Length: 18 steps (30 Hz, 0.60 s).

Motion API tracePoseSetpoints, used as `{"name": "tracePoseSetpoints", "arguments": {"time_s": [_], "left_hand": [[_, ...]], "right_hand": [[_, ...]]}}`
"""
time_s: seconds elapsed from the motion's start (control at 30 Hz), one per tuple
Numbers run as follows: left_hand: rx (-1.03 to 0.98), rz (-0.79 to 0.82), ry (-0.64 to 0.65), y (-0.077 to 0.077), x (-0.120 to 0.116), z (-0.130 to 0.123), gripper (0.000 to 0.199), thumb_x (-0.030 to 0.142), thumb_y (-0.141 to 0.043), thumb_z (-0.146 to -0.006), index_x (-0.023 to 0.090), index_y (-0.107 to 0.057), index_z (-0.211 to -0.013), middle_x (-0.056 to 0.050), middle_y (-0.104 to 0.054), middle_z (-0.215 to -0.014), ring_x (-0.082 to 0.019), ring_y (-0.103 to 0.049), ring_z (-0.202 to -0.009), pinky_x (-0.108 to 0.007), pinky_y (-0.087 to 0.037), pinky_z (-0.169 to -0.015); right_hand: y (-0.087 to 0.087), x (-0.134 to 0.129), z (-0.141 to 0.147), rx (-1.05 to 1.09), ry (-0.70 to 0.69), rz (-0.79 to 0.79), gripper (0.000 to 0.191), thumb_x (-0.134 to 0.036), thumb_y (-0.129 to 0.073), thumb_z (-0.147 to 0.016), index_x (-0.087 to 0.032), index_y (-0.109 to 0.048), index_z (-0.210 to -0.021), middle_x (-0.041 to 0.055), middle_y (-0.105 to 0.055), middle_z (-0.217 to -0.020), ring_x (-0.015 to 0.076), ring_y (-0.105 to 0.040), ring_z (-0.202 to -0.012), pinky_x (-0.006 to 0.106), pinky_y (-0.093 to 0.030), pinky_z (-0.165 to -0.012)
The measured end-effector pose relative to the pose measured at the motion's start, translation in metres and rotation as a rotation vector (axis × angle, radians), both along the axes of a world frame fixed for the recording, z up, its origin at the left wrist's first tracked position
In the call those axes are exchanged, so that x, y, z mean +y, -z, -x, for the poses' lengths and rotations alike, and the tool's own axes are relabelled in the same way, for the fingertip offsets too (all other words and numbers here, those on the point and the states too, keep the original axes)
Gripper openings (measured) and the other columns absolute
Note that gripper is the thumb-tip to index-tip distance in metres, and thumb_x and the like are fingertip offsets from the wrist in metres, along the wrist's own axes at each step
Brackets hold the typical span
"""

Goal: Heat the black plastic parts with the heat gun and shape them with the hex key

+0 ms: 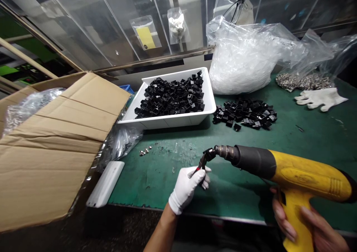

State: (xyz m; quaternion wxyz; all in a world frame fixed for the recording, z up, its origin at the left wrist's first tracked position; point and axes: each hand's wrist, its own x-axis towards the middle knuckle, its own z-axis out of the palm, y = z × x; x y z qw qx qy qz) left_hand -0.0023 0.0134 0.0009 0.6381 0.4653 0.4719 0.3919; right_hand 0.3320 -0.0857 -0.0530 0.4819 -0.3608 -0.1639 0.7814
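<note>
Gloved left hand [185, 185] grips pliers [202, 163], black part [209, 154] at their tips. Bare right hand [323, 226] grips yellow heat gun [306, 174], nozzle [225, 152] at part's 3 o'clock. White tray [173, 122] at pliers' 11 o'clock.

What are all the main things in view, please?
Heat gun: one, yellow and black, right
Hand tool: one, black and red, foreground
Held part: count unclear, black, hand tool's tip
Tray: one, white, centre
Tray parts: many, black, inside
Loose parts: many, black, right of tray
Large bag: one, clear, back right
Metal pieces: many, silvery, far right
Spare glove: one, white, right
Metal bits: several, silvery, left
Box: one, brown, left
Long casing: one, white, beside box
Hanging bags: two, clear, high up
Bench: one, green, central
Left hand: one, white glove, on hand tool
Right hand: one, bare, on heat gun
</note>
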Motion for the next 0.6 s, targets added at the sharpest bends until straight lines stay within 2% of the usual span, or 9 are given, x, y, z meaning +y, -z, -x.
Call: {"name": "tracePoseSetpoints", "arguments": {"time_s": [0.2, 0.4, 0.6], "left_hand": [[-0.056, 0.067, 0.067, 0.002, 0.005, 0.011, 0.045, 0.047, -0.058, -0.095, 0.005, -0.070, -0.103, -0.010, -0.070, -0.072, -0.018, -0.065, -0.060, -0.030, -0.051, -0.062], [-0.204, 0.170, 0.197, 0.002, 0.014, 0.025, 0.052, 0.053, -0.059, -0.091, 0.003, -0.071, -0.098, -0.014, -0.071, -0.069, -0.020, -0.066, -0.054, -0.029, -0.050, -0.054], [-0.270, 0.273, 0.323, 0.003, 0.023, 0.031, 0.051, 0.052, -0.061, -0.090, 0.002, -0.073, -0.095, -0.015, -0.070, -0.065, -0.021, -0.066, -0.049, -0.029, -0.051, -0.049]], "right_hand": [[0.002, 0.000, -0.002, 0.027, -0.003, 0.016, 0.040, -0.044, -0.056, -0.094, -0.026, -0.058, -0.129, 0.0108, -0.068, -0.090, 0.0208, -0.061, -0.061, 0.035, -0.052, -0.055], [0.000, 0.001, 0.001, 0.037, 0.010, 0.030, 0.041, -0.044, -0.057, -0.093, -0.026, -0.058, -0.130, 0.0110, -0.068, -0.089, 0.0205, -0.061, -0.059, 0.034, -0.052, -0.054], [-0.001, 0.001, -0.001, 0.048, -0.003, 0.036, 0.039, -0.044, -0.055, -0.094, -0.028, -0.058, -0.130, 0.0104, -0.068, -0.090, 0.0196, -0.060, -0.060, 0.033, -0.051, -0.055]]}}
